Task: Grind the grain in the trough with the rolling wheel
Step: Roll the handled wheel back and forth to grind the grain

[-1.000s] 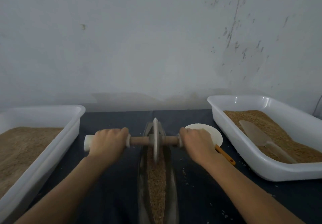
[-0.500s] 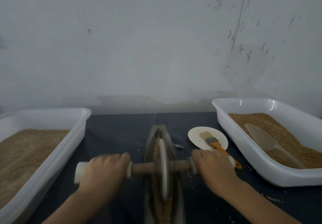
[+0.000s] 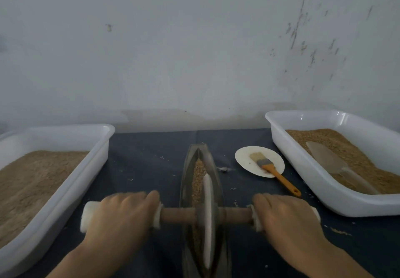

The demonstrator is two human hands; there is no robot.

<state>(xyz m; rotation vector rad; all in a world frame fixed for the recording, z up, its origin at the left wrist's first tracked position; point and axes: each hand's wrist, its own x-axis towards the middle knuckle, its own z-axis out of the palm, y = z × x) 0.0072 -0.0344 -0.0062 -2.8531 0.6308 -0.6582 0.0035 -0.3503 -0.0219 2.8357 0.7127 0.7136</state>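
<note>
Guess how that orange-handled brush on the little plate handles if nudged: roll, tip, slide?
The brush lies flat, so tipping looks unlikely. Its handle looks flattish, so it would probably slide, not roll. Its head rests on the plate with the handle overhanging onto the dark cloth, so a nudge may pivot it or drag the seemingly light plate.

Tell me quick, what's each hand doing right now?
Left hand: closed around the left handle of the rolling wheel.
Right hand: closed around the wheel's right handle.
</note>
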